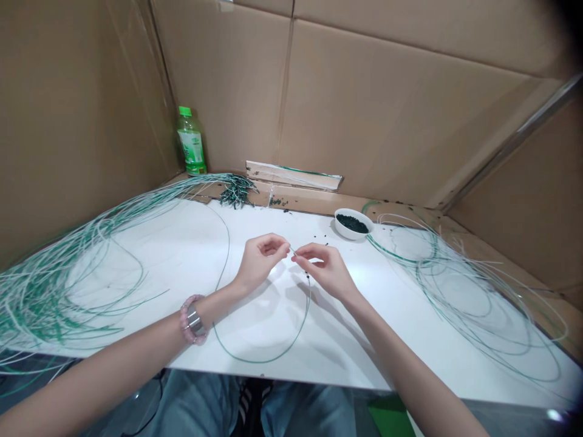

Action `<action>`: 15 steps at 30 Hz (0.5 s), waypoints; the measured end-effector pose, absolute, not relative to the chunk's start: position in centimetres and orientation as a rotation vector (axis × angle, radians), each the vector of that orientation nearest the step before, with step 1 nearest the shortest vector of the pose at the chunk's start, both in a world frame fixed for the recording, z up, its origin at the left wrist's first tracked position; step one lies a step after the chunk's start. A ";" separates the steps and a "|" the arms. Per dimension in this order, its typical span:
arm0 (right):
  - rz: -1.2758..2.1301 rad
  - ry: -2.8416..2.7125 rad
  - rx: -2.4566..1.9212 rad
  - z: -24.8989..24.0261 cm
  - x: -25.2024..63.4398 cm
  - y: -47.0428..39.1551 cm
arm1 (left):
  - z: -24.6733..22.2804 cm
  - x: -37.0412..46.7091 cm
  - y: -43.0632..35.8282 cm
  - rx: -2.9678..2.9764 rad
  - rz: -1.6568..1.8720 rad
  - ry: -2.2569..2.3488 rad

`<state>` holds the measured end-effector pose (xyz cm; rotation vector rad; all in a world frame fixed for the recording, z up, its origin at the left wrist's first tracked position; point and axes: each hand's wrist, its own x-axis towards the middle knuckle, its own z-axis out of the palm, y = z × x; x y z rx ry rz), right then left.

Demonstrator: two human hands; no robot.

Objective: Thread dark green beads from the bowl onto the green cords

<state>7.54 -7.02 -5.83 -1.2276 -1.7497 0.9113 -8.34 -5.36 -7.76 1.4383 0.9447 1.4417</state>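
Over the middle of the white table, my left hand pinches one end of a thin green wire. Close beside it, my right hand pinches the same wire, a short piece showing between the fingertips. The wire loops down toward the table's front edge and back up past my left wrist. A few dark beads show near the wire below my right fingertips. Behind my right hand stands a white bowl of dark beads.
Many green and white wires spread at the left, with a dark beaded bunch at their far end. More coiled wires lie right. A green bottle stands by the cardboard wall. Loose beads lie near the back edge.
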 end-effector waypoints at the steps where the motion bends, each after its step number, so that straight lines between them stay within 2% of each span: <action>1: 0.915 -1.722 -1.179 -5.9 7.5 -7.0 | -7.7 -8.3 -5.4 1.437 1.416 0.939; 15: 0.917 -1.636 -1.115 -6.2 7.5 -6.9 | -8.4 -8.4 -4.7 1.132 1.157 0.709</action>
